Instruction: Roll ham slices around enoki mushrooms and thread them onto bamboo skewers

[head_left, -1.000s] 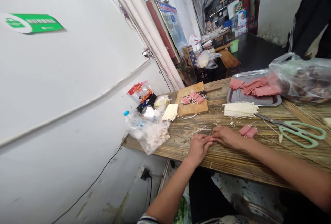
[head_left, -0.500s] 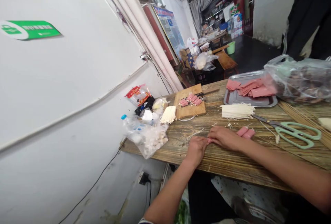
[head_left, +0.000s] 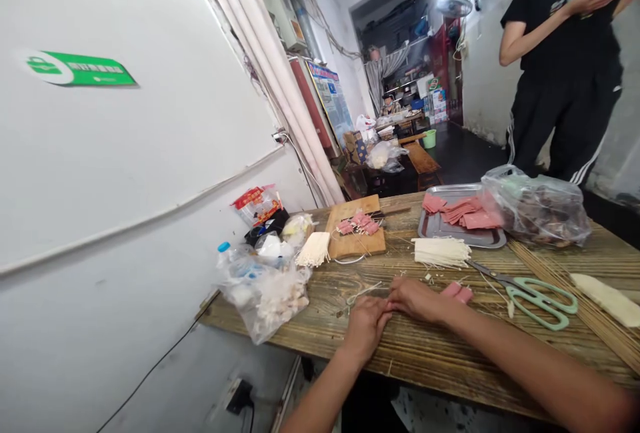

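Note:
My left hand point(head_left: 366, 326) and my right hand point(head_left: 413, 299) meet above the wooden table near its front edge, fingers pinched together. Between the fingertips is a pink meat slice, mostly hidden by the fingers; an earlier frame shows a bit of its pink edge. Just behind my right wrist lie pink meat rolls point(head_left: 457, 292) with pale enoki ends poking out. Farther back rests a bundle of enoki mushrooms point(head_left: 441, 252). Green-handled scissors point(head_left: 537, 299) lie to the right, blades toward the bundle. Loose enoki strands point(head_left: 364, 291) are beside my left hand.
A metal tray point(head_left: 430, 229) bears pink meat slices point(head_left: 463, 209), next to a plastic bag point(head_left: 543, 209) of dark contents. Skewered rolls lie on a cutting board point(head_left: 367, 246). More enoki point(head_left: 314, 249), bags point(head_left: 273, 296) and bamboo sticks point(head_left: 555, 279) surround the work. A person point(head_left: 563, 66) stands beyond.
The view has tilted up, showing more of the standing person and room. My two hands stay pinched together in nearly the same place on the table.

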`<action>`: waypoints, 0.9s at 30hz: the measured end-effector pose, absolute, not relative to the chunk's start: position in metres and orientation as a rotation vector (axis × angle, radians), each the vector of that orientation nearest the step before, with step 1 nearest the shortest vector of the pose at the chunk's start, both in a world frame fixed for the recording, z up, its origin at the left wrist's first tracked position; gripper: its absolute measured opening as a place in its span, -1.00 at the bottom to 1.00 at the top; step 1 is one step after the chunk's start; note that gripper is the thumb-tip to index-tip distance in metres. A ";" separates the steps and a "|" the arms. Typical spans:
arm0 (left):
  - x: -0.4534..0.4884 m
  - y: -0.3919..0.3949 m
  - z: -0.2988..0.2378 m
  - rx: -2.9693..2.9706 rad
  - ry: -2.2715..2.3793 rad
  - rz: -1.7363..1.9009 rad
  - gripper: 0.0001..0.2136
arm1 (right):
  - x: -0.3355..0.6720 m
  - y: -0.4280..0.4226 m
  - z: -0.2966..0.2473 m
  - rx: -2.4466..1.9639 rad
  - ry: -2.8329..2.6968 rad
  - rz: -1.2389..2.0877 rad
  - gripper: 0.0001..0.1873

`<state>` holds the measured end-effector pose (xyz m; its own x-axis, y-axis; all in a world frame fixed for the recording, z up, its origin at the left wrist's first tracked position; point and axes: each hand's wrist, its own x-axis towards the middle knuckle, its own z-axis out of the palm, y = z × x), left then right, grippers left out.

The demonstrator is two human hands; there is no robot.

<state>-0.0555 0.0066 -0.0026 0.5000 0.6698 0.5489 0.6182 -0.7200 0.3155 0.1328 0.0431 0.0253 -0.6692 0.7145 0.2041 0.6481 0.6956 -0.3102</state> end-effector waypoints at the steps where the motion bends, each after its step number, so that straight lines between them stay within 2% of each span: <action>1: -0.056 0.005 -0.003 2.676 1.160 1.050 -0.73 | 0.133 0.045 0.027 -1.049 -2.618 0.344 -0.72; 7: -0.055 0.002 -0.006 2.831 1.258 1.100 -0.77 | 0.135 0.064 0.023 -0.905 -2.682 0.589 -0.70; 12: -0.052 0.007 -0.005 2.792 1.207 1.058 -0.77 | 0.137 0.076 0.015 -0.869 -2.685 0.661 -0.73; 21: -0.052 0.017 0.004 2.676 1.143 0.867 -0.69 | 0.142 0.060 0.020 -0.852 -2.603 0.517 -0.65; 27: -0.052 0.017 0.003 2.729 1.151 0.875 -0.72 | 0.142 0.054 0.017 -0.851 -2.599 0.419 -0.67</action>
<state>-0.0524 0.0171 0.0033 0.5621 0.6730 0.4808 0.6428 -0.7212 0.2581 0.1420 0.0541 0.0175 -0.7480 0.6131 0.2542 0.5023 0.7732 -0.3871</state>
